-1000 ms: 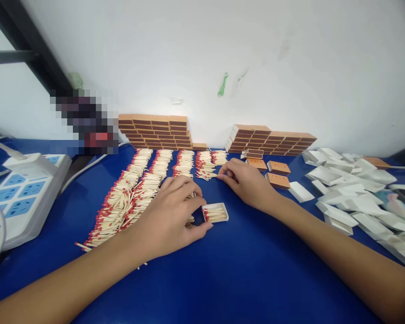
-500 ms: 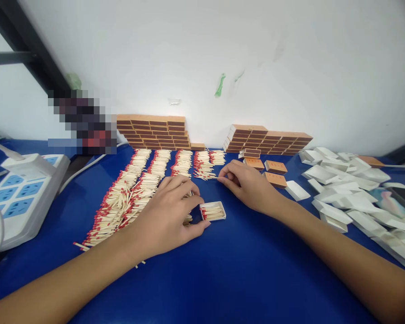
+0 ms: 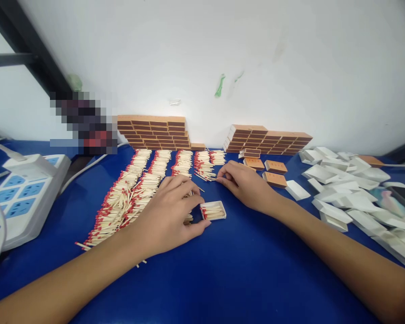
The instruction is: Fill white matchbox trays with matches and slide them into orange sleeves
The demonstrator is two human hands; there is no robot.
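Observation:
On the blue table lies a small white matchbox tray partly filled with red-tipped matches. My left hand curls round its left end, thumb and forefinger touching the tray, and covers a small bunch of matches. My right hand rests just behind the tray with its fingertips pinched on matches at the edge of the match rows. Those rows run back toward the wall in several long lines.
Two stacks of orange matchbox sleeves stand against the white wall, loose sleeves beside my right hand. A heap of empty white trays fills the right side. A white power strip with cables lies at the left.
Almost nothing has moved. My right hand has shifted slightly at the end of the match row; my left hand stays on the tray.

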